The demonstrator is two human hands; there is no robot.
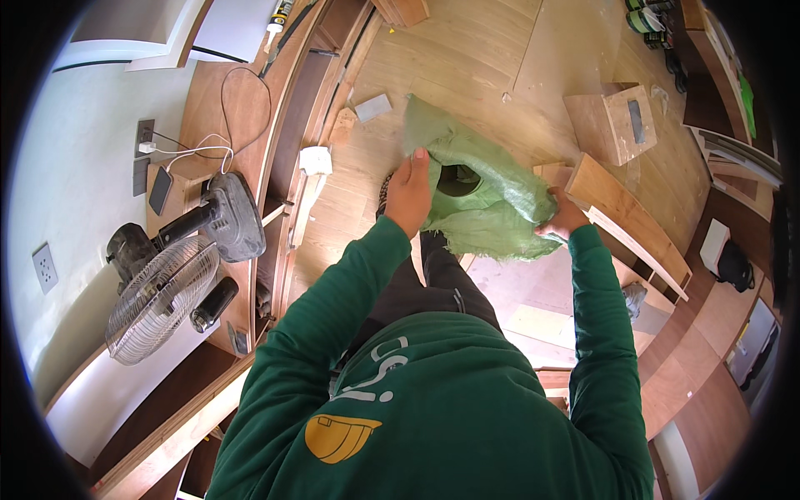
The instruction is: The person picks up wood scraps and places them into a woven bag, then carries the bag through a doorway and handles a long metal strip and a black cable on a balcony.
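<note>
A green woven sack hangs between my two hands, its mouth spread so that a dark hollow shows inside. My left hand grips the sack's left edge, thumb and fingers closed on the fabric. On the other side my right hand pinches the right edge, where the cloth is bunched up. The sack's lower rim is frayed. Its closed end points away from me over the wooden floor. Both arms are in green sleeves.
At left a grey fan lies beside a phone charging from a wall socket. A sealant tube rests on the wooden cabinet. Right of the sack are a wooden box and boards. A white block sits left.
</note>
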